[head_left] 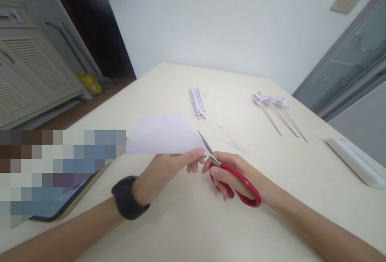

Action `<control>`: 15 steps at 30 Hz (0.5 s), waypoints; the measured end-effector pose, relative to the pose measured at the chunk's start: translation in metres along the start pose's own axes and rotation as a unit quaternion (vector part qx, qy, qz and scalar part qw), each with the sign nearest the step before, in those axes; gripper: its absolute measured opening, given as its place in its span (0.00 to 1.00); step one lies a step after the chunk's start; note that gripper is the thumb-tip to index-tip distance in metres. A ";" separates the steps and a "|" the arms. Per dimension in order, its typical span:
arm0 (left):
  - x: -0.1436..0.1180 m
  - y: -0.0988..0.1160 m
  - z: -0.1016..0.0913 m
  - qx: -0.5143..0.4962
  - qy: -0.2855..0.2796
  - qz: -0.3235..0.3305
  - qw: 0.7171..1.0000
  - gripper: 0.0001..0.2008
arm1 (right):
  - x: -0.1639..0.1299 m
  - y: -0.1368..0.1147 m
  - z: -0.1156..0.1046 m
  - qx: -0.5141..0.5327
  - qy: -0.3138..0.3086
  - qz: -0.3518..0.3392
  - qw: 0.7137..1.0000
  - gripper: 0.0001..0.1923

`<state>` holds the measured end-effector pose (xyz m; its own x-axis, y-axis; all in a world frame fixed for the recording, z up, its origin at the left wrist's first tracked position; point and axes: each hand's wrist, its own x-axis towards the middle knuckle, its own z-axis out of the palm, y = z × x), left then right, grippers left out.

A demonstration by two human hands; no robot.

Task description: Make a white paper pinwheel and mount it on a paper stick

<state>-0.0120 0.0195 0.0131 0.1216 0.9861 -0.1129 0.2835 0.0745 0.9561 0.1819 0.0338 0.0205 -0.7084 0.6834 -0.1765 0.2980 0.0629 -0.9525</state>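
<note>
On the table [187, 222], the paper sheet [163, 135] lies at centre. Rolled sticks [197, 103] at 12 o'clock; pinwheels [276, 107] at 2 o'clock; apparently a tray [356, 159] at 3 o'clock.

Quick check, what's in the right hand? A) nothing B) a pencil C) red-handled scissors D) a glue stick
C: the right hand has its fingers through the loops of the red-handled scissors, whose blades meet the edge of the white paper pinched in the left hand.
</note>
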 end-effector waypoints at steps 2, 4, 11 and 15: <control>0.000 -0.001 0.000 0.003 0.002 0.003 1.000 0.19 | 0.000 0.000 0.000 0.002 -0.003 0.002 1.000 0.12; 0.000 -0.001 0.000 0.004 0.004 0.003 1.000 0.19 | 0.000 0.000 0.000 0.004 -0.003 0.006 1.000 0.12; 0.001 0.001 0.001 -0.009 -0.004 -0.010 1.000 0.18 | -0.001 0.000 0.002 -0.009 0.007 0.012 1.000 0.13; 0.000 0.004 0.001 -0.006 -0.010 -0.019 1.000 0.18 | -0.001 0.001 0.004 -0.015 0.013 0.017 1.000 0.14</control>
<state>-0.0096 0.0199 0.0162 0.1303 0.9795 -0.1538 0.2762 0.1131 0.9544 0.1810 0.0303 0.0186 -0.6813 0.7038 -0.2013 0.3408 0.0616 -0.9381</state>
